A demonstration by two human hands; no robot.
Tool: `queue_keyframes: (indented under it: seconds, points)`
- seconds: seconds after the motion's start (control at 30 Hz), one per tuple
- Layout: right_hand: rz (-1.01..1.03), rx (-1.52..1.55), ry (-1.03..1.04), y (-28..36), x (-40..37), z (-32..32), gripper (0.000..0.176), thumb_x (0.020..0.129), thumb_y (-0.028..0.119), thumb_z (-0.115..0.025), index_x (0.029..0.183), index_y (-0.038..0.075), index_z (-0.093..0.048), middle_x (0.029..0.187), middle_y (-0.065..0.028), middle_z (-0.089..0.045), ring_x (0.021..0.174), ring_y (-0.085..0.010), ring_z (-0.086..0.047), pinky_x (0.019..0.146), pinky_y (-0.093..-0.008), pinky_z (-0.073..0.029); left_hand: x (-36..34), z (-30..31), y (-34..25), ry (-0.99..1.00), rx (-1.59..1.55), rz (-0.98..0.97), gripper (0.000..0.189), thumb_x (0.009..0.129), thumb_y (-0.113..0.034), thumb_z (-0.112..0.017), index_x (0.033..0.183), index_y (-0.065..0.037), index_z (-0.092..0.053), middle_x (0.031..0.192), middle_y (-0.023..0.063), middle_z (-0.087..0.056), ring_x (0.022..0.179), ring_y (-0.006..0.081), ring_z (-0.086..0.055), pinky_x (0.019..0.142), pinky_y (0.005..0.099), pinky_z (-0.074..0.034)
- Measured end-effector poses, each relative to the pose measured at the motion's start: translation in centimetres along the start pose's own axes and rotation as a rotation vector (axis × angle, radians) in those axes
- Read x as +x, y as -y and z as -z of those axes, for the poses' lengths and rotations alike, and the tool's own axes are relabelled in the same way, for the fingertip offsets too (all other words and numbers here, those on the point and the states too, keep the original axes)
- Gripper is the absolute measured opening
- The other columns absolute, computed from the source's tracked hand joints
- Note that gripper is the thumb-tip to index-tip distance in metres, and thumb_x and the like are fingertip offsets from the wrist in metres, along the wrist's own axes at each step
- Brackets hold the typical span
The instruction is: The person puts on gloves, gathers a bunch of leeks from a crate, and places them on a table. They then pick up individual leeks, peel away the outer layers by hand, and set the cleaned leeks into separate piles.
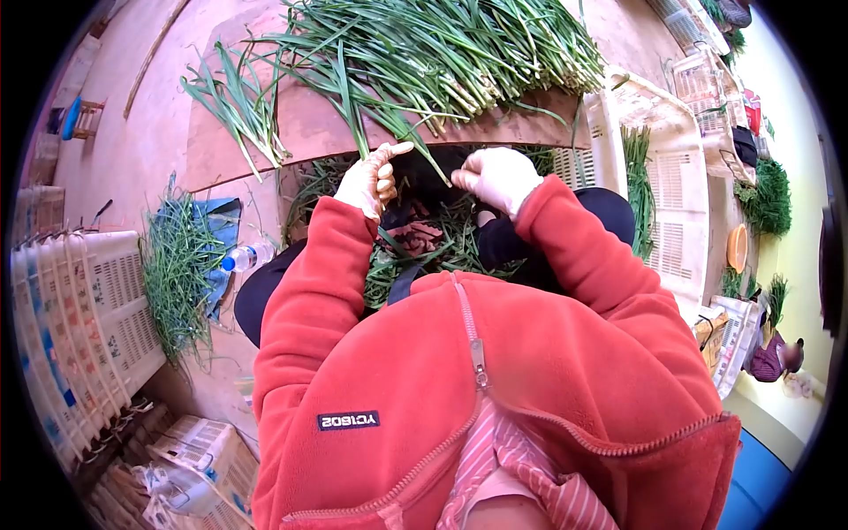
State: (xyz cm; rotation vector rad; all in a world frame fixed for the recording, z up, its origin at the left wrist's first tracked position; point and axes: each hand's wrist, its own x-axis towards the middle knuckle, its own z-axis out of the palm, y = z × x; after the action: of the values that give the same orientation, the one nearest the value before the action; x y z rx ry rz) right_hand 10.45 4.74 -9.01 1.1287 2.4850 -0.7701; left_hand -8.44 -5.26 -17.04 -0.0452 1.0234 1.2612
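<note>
My left hand [374,180], in a pale glove, is closed around a few long green garlic chives [358,132] just in front of the board. Another chive stalk [428,157] slants down between my hands, its pale end close to my right fingertips. My right hand [501,178], also gloved, has its fingers pinched together; whether they grip anything is too small to tell. Beyond both hands a big heap of garlic chives [442,57] lies on the board [331,124], cut ends toward me. A smaller bunch [243,110] rests at the board's left.
Leaf scraps [459,247] cover the ground between my legs. To the left are a trimmings pile [181,265], a water bottle [247,257] and stacked white crates [115,283]. At right, a white crate [678,190] holds upright chives [636,177]. A person [773,358] is farther right.
</note>
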Motion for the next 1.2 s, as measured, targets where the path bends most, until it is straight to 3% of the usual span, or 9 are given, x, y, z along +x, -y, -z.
queue_keyframes:
  seconds: [0.17,0.3,0.37,0.47,0.63,0.77,0.83,1.07,1.2]
  points:
    - [0.393,0.057,-0.631,1.2,2.9,-1.1,0.019,0.085,0.027,-0.055,0.089,0.012,-0.064,0.079,-0.0114,-0.063,0.074,-0.0315,-0.062,0.067,-0.0419,-0.049,-0.1,-0.1,1.9,-0.132,0.017,-0.058,0.024,0.093,-0.025,-0.052,0.105,-0.006,-0.062,0.054,-0.0087,-0.027,0.042,0.0048,-0.021,0.039,0.0217,-0.019]
    - [0.337,-0.232,-0.497,1.4,9.5,-1.8,0.028,0.086,0.029,-0.051,0.084,0.004,-0.063,0.077,-0.0152,-0.064,0.073,-0.0337,-0.062,0.067,-0.0435,-0.048,1.5,-0.3,3.8,-0.068,-0.011,-0.011,0.021,0.088,-0.021,-0.061,0.106,-0.01,-0.058,0.058,-0.0071,-0.036,0.044,0.0052,-0.027,0.041,0.0215,-0.023]
    - [0.407,-0.353,-0.554,1.5,10.8,-1.3,0.011,0.082,0.02,-0.059,0.08,0.012,-0.066,0.075,-0.0084,-0.061,0.071,-0.0268,-0.061,0.063,-0.0389,-0.048,1.7,-0.7,3.8,-0.034,-0.022,0.039,0.025,0.087,-0.025,-0.063,0.106,-0.011,-0.057,0.058,-0.0077,-0.033,0.044,0.0051,-0.026,0.042,0.0216,-0.022]
    - [0.542,-0.042,-0.698,2.0,9.2,0.1,0.007,0.075,0.013,-0.066,0.082,0.012,-0.068,0.076,-0.0106,-0.06,0.073,-0.0284,-0.061,0.066,-0.0372,-0.049,2.0,-1.1,3.5,0.063,-0.001,0.063,0.027,0.09,-0.029,-0.059,0.112,-0.014,-0.056,0.055,-0.0076,-0.029,0.044,0.0068,-0.024,0.043,0.0231,-0.021]
    - [0.113,0.684,-0.169,0.5,8.9,-1.6,0.017,0.079,0.021,-0.067,0.088,0.006,-0.07,0.078,-0.0099,-0.068,0.071,-0.0198,-0.065,0.069,-0.0309,-0.05,2.4,-1.5,3.4,0.116,-0.005,0.042,0.023,0.09,-0.033,-0.059,0.103,-0.014,-0.057,0.056,-0.0055,-0.036,0.044,0.0078,-0.026,0.045,0.024,-0.023]
    - [0.061,0.808,-0.225,0.6,6.4,-3.5,0.018,0.08,0.019,-0.067,0.087,0.002,-0.068,0.079,-0.0114,-0.067,0.07,-0.0184,-0.063,0.068,-0.0305,-0.049,1.2,-2.2,3.0,0.176,-0.081,0.001,0.03,0.089,-0.044,-0.055,0.085,-0.015,-0.053,0.055,-0.0054,-0.04,0.041,0.0076,-0.031,0.041,0.0231,-0.024]
    - [0.239,0.564,-0.393,1.2,5.1,-4.7,0.016,0.078,0.02,-0.067,0.089,0.009,-0.068,0.082,-0.0129,-0.064,0.075,-0.0281,-0.063,0.07,-0.0344,-0.049,0.8,-1.9,3.1,0.157,-0.12,-0.042,0.035,0.088,-0.05,-0.054,0.087,-0.014,-0.054,0.056,-0.0052,-0.043,0.04,0.0073,-0.033,0.039,0.022,-0.025]
    - [0.321,0.668,-0.45,2.8,2.2,-4.7,0.012,0.079,0.018,-0.066,0.088,0.011,-0.068,0.079,-0.0101,-0.061,0.075,-0.0292,-0.062,0.07,-0.0344,-0.049,0.4,-0.5,3.8,0.292,-0.25,-0.083,0.046,0.088,-0.05,-0.052,0.102,-0.007,-0.059,0.059,-0.0019,-0.054,0.039,0.0098,-0.041,0.037,0.0216,-0.032]
    - [0.626,0.383,-0.507,3.0,1.8,-4.8,0.01,0.079,0.018,-0.063,0.085,0.01,-0.065,0.073,-0.0077,-0.06,0.07,-0.0265,-0.063,0.063,-0.0357,-0.049,0.5,0.2,2.6,0.341,-0.203,0.05,0.046,0.085,-0.049,-0.059,0.104,-0.007,-0.061,0.064,-0.0039,-0.057,0.042,0.0059,-0.045,0.036,0.0191,-0.031]
